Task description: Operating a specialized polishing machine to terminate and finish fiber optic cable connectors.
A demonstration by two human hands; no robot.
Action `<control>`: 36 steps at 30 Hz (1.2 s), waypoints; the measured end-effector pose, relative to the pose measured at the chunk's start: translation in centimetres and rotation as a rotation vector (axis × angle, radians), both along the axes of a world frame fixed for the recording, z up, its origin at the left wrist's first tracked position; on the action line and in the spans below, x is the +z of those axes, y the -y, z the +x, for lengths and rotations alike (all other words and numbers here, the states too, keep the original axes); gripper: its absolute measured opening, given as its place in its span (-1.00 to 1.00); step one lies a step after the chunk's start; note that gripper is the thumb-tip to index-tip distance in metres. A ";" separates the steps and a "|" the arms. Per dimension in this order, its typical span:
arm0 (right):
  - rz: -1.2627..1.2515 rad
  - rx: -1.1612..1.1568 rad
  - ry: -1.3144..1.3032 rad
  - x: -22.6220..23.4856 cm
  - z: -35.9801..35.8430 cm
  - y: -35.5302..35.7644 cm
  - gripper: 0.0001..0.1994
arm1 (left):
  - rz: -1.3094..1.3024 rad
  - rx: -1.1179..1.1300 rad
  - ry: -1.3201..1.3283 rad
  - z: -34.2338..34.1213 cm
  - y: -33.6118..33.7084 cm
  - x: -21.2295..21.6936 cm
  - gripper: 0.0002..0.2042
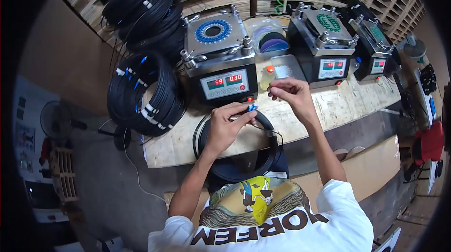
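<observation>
My left hand (226, 127) is closed in a pinch around small blue cable connectors (252, 108), whose tips stick out past the thumb and finger. Below it a coil of black cable (271, 155) hangs over the table's front edge and my lap, and a loose strand runs off to the right of the hand. My right hand (292, 96) is raised to the right, thumb and fingertips pressed together. Something small and dark shows at those fingertips, too small to name. Just behind them stands a clear bottle with an orange cap (270, 69).
A polishing machine (228, 83) with a blue-ringed plate stands behind my left hand. Two more machines (331, 66) with green-ringed plates are at the right. Stacked black cable coils (148, 94) fill the left. A clear tray (287, 68) and coloured discs (274, 43) lie between the machines.
</observation>
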State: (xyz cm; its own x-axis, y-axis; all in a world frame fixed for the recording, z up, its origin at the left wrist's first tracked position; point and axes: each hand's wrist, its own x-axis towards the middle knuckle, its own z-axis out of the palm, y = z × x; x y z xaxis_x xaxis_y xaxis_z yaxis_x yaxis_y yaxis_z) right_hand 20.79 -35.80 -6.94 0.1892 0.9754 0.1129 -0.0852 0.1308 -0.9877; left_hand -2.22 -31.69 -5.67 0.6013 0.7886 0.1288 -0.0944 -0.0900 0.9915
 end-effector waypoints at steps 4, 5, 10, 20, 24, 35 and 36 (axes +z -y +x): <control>0.011 0.046 -0.034 0.8 -2.7 1.5 -0.82 | 0.017 -0.032 0.011 0.0 -0.1 -0.1 -0.78; 0.025 0.050 -0.047 0.8 -3.1 1.7 -0.82 | 0.014 -0.029 0.010 -0.1 0.0 -0.1 -0.78; 0.069 0.060 -0.058 1.1 -3.6 2.1 -0.84 | 0.058 -0.068 -0.046 -0.7 -0.2 -0.1 -0.81; 0.071 0.074 -0.030 1.8 -4.0 2.1 -0.85 | 0.076 -0.061 -0.059 -1.0 -0.1 -0.2 -0.83; 0.061 0.093 -0.037 2.0 -3.9 2.1 -0.85 | 0.062 -0.066 -0.035 -1.0 -0.1 -0.2 -0.82; 0.070 0.163 0.098 1.5 -3.4 2.2 -0.82 | 0.002 -0.052 -0.029 -1.0 -0.2 -0.4 -0.82; 0.071 0.163 0.098 1.7 -3.4 2.2 -0.82 | 0.013 -0.059 -0.040 -1.1 -0.2 -0.3 -0.82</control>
State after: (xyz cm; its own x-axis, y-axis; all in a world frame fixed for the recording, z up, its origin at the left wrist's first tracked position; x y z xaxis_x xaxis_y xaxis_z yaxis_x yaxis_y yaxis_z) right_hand 17.38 -37.98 -5.21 0.0138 0.9811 0.1928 -0.0146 0.1930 -0.9811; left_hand -3.28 -31.49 -5.96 0.6516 0.7500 0.1139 -0.0601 -0.0986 0.9933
